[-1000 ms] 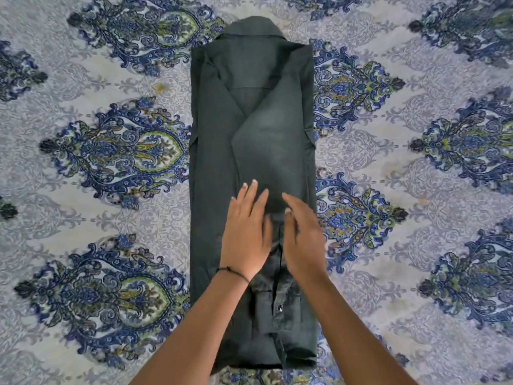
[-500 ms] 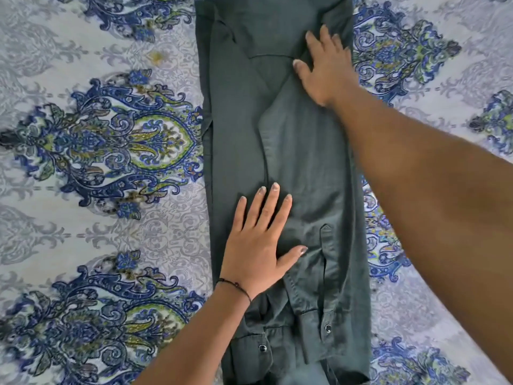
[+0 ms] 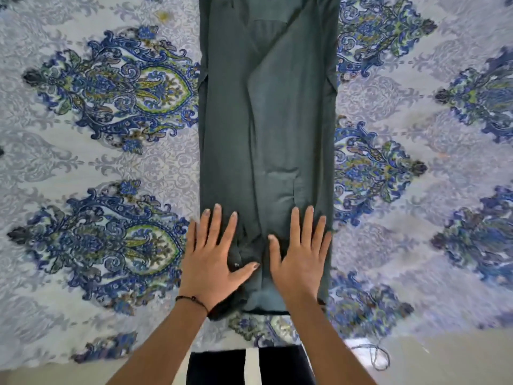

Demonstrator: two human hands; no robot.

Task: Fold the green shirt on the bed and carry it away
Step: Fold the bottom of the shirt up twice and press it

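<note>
The dark green shirt (image 3: 266, 129) lies on the bed as a long narrow strip, both sides folded in toward the middle, its collar end out of view at the top. My left hand (image 3: 213, 259) rests flat on the strip's near left corner, fingers spread, partly over the bedsheet. My right hand (image 3: 301, 254) lies flat on the near right part, fingers spread. Neither hand grips the cloth. A thin black band circles my left wrist.
The bedsheet (image 3: 111, 162) is pale with large blue and green paisley medallions. The bed's near edge runs just below the shirt's hem. Below it are the pale floor (image 3: 444, 362), a loose thread or cord (image 3: 374, 357) and my dark trousers (image 3: 222, 368).
My right hand has come back from the shirt's far upper right to the near hem. My left hand has slid down and left to the near corner. The view has shifted toward the bed's edge.
</note>
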